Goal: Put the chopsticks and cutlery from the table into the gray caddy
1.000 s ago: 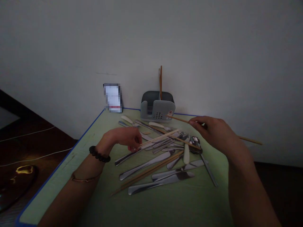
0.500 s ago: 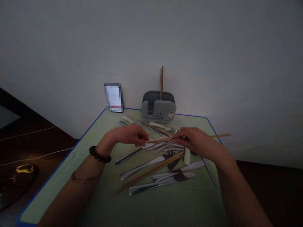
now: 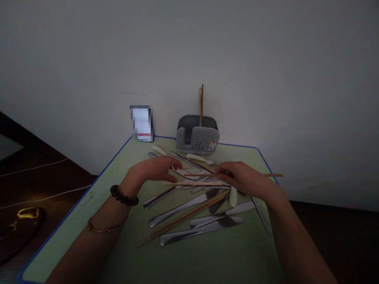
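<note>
My right hand (image 3: 237,175) pinches a wooden chopstick (image 3: 198,175), which lies level and sticks out on both sides of the hand. To the left, my left hand (image 3: 162,169) hovers over the cutlery with thumb and fingers apart, holding nothing. Just below it a pale chopstick (image 3: 192,184) rests across the pile. Another pair of wooden chopsticks (image 3: 189,215) lies slantwise nearer to me. Around them are metal table knives (image 3: 204,230), a fork with a white handle (image 3: 198,158) and a white handle (image 3: 233,196) pointing towards me.
A grey cutlery holder (image 3: 204,140) stands at the back of the green table (image 3: 118,260), with brown chopsticks (image 3: 201,104) upright in it. Left of it a phone (image 3: 143,123) leans against the wall (image 3: 266,79). The table has a blue edge.
My left hand has let go of the pale chopstick and drawn slightly left, its fingers opening. That chopstick now lies on the pile, while my right hand keeps the other one.
</note>
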Tool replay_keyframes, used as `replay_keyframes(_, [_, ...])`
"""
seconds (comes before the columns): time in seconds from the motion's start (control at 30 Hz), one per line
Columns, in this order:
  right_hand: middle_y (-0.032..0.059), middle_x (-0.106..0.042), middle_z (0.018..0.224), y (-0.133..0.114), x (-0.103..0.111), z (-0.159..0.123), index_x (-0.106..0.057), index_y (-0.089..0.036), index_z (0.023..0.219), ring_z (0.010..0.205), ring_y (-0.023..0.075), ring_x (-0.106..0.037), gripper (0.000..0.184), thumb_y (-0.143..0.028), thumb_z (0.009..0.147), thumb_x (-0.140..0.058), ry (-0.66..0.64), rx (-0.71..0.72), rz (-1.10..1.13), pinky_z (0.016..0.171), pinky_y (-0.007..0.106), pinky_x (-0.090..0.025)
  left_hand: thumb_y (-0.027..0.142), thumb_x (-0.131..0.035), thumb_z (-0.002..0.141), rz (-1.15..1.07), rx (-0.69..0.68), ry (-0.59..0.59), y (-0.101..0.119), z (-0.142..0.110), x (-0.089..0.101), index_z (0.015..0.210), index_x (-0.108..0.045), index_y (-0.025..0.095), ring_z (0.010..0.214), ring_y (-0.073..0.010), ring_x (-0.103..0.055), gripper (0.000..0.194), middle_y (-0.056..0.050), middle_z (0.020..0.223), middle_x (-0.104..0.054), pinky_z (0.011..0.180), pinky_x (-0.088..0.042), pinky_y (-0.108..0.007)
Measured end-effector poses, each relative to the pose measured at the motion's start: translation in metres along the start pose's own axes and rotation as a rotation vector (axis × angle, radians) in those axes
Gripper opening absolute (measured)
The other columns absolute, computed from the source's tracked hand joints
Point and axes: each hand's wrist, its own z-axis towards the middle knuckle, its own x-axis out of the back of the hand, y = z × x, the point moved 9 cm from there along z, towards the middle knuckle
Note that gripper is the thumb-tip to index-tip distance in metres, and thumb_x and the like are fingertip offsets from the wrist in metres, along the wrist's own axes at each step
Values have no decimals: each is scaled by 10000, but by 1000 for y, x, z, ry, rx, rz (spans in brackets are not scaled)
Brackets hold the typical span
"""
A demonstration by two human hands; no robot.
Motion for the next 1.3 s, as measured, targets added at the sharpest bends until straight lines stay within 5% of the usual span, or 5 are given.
replay_keyframes(0.1, [60,-709,883,-8,2,1,-680,-189,931,766,176,-632,229,-225,899,-456,8,61,50,676,258,-439,407,-607,820,-130,-152,0,27,-5,3,1169,-594,187,936,-174,-616,413,-59,1097,-672,755,-443,-224])
replay_keyframes(0.27, [60,-694,835,-18,1,4,-673,-169,940,717,165,-602,259,-271,926,-435,14,115,93,644,254,-413,293,-438,921,-134,-254,17,49,-11,13,872,-672,148,678,-122,-599,279,-27,768,-691,633,-411,-205])
replay_keyframes(0.8, [78,-698,963,-24,23,1,-681,-212,1017,870,209,-642,263,-307,932,-450,274,141,-20,786,324,-481,334,-499,894,-153,-195,197,25,-31,51,884,-678,153,662,-118,-590,255,-19,741,-686,617,-403,-199])
replay_keyframes(1.07, [81,-716,965,-24,24,2,-676,-198,965,873,201,-656,307,-342,948,-406,224,159,132,783,298,-481,361,-460,925,-108,-144,392,11,-33,67,922,-669,155,702,-130,-593,294,-30,792,-694,631,-397,-211])
replay_keyframes(1.3, [50,-689,822,-21,24,4,-656,-207,881,730,181,-619,303,-400,931,-427,230,120,188,663,275,-461,390,-373,950,-135,-166,397,16,-33,66,797,-600,156,614,-111,-526,360,0,680,-620,597,-371,-212])
